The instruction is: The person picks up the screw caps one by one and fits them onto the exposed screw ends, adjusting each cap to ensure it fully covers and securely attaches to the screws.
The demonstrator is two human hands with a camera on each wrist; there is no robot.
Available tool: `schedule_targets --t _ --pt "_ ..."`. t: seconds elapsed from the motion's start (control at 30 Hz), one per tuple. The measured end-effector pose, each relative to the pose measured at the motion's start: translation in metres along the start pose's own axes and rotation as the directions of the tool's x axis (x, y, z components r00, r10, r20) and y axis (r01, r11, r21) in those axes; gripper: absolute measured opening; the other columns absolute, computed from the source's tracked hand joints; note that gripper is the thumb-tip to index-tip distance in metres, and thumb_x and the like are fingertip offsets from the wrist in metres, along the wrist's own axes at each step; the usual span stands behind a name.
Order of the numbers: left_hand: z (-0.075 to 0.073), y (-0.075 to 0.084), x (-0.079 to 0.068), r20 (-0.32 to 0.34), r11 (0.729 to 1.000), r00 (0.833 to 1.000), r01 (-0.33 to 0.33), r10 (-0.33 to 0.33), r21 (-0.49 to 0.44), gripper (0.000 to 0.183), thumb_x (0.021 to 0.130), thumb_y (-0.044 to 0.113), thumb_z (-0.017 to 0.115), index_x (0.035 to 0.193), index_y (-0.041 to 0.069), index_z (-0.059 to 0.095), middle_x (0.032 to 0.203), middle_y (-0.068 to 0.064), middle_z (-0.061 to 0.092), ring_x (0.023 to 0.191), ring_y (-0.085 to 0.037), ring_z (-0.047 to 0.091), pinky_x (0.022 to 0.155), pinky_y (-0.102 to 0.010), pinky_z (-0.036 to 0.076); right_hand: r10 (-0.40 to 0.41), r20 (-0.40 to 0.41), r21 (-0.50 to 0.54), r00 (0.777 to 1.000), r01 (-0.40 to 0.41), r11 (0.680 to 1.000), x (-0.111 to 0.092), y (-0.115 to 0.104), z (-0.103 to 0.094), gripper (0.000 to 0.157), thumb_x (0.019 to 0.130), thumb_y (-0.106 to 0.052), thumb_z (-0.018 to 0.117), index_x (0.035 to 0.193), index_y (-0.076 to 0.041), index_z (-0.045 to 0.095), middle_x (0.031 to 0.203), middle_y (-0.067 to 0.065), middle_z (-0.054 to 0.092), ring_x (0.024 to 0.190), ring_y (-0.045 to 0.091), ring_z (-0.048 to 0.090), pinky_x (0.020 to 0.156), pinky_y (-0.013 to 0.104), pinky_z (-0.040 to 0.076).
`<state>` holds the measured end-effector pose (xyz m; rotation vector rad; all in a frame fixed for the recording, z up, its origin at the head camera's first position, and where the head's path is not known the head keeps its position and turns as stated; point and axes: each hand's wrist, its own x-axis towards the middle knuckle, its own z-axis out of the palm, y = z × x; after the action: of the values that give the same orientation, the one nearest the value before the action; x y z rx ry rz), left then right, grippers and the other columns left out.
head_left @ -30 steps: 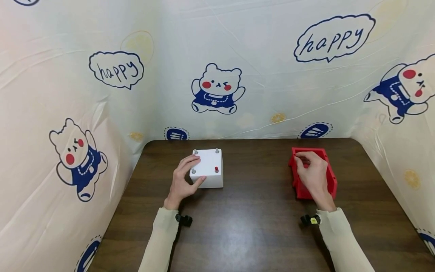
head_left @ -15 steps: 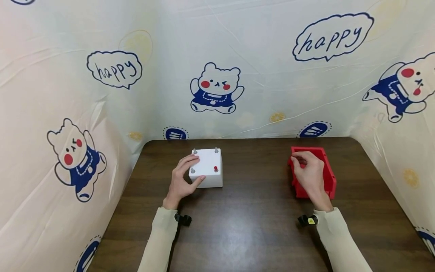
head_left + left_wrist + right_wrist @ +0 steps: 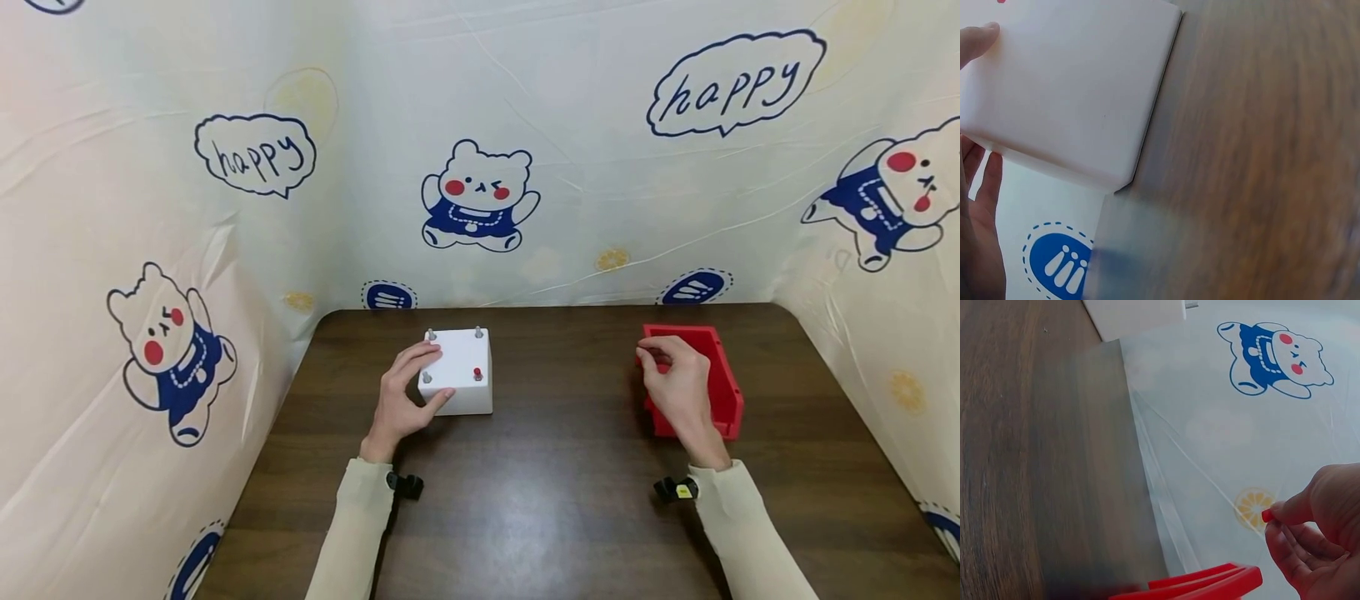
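Observation:
On the left of the table a white box point(image 3: 456, 354) has metal posts at its top corners. The front right post point(image 3: 477, 374) carries a red tip. My left hand point(image 3: 401, 406) grips the box from its left, thumb point(image 3: 977, 42) on one face and fingers around another side. Over the left part of a red bin point(image 3: 723, 396), my right hand point(image 3: 681, 386) pinches a small red piece point(image 3: 1267, 515) between thumb and fingertips. Most of that piece is hidden in the grip, and the hand covers part of the bin's inside.
The dark wooden table point(image 3: 555, 467) stretches between the box and the bin. A printed cloth point(image 3: 585, 167) with bears hangs behind the table and along both sides. Each wrist wears a small black camera point(image 3: 405, 485).
My right hand has shifted slightly left, toward the bin's left edge, fingertips pinched together. The left hand and the white box have stayed in place.

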<state>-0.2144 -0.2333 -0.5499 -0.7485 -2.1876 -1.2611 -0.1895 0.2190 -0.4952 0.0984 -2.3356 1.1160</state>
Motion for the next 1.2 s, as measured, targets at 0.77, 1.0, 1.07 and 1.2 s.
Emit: schedule_targets --t 0.77,1.0,1.07,1.2 --pt "-0.001 0.002 0.0 0.009 1.0 1.0 0.007 -0.007 0.006 0.062 0.077 0.017 0.094 0.135 0.012 0.073 0.142 -0.01 0.068 0.14 -0.033 0.056 0.122 -0.03 0.039 -0.015 0.041 -0.005 0.999 0.015 1.0 -0.002 -0.017 0.01 0.017 0.095 -0.004 0.077 0.112 -0.007 0.081 0.109 0.014 0.078 0.089 0.029 0.076 0.081 0.0 0.044" --pt "-0.002 0.002 -0.001 0.015 1.0 1.0 0.023 -0.023 0.01 0.062 0.078 0.02 0.093 0.136 0.014 0.073 0.144 -0.007 0.067 0.142 -0.03 0.055 0.123 -0.03 0.039 -0.04 0.057 0.004 0.998 0.04 0.999 -0.002 -0.022 0.014 0.018 0.095 -0.004 0.078 0.113 -0.008 0.081 0.109 0.013 0.079 0.087 0.027 0.074 0.081 0.003 0.046" --pt "-0.001 0.002 0.0 0.017 1.0 1.0 0.024 -0.024 0.011 0.062 0.078 0.02 0.093 0.136 0.015 0.073 0.144 -0.007 0.067 0.142 -0.03 0.055 0.123 -0.031 0.039 -0.043 0.057 0.013 0.997 0.042 0.999 -0.002 -0.023 0.015 0.018 0.095 -0.004 0.078 0.112 -0.008 0.081 0.109 0.012 0.079 0.086 0.026 0.074 0.079 0.004 0.047" --pt "-0.001 0.001 -0.001 0.014 1.0 1.0 0.019 -0.02 0.012 0.062 0.077 0.019 0.094 0.136 0.015 0.073 0.143 -0.007 0.067 0.142 -0.031 0.055 0.123 -0.03 0.039 -0.051 0.058 0.025 0.997 0.05 0.998 -0.002 -0.024 0.016 0.018 0.094 -0.003 0.078 0.111 -0.008 0.082 0.107 0.012 0.079 0.083 0.024 0.072 0.078 0.006 0.049"
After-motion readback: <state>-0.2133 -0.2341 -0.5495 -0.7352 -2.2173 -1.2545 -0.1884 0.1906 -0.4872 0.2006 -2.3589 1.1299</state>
